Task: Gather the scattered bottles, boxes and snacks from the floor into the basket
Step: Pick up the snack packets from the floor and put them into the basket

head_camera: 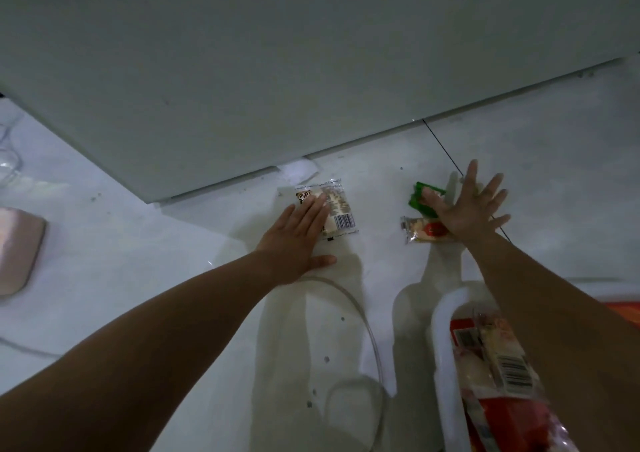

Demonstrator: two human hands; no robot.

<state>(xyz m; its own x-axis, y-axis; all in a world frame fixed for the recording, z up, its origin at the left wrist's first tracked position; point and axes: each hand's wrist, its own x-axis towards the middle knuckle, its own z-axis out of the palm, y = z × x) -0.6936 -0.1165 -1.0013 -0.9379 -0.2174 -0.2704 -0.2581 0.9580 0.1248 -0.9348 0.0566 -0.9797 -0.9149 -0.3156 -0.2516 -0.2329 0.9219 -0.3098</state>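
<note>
The floor (519, 174) is glossy white tile, smooth enough to carry my arms' shadows. Under my left hand (294, 240) the snack packet (341, 209) is shiny clear plastic film. The green packet (420, 202) and the red-and-cream packet (422, 231) look just as slick. The basket (441, 347) is smooth white plastic; the wrappers (495, 358) inside are crinkled glossy film. The wall panel (242, 70) looks matt grey.

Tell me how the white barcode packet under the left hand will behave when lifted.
The white snack packet looks like thin film with crimped ends, so it will probably flex and crinkle, not stay stiff. Lying flat on the glossy floor under the left hand, it may slide before it lifts. Flat, so unlikely to roll.
</note>
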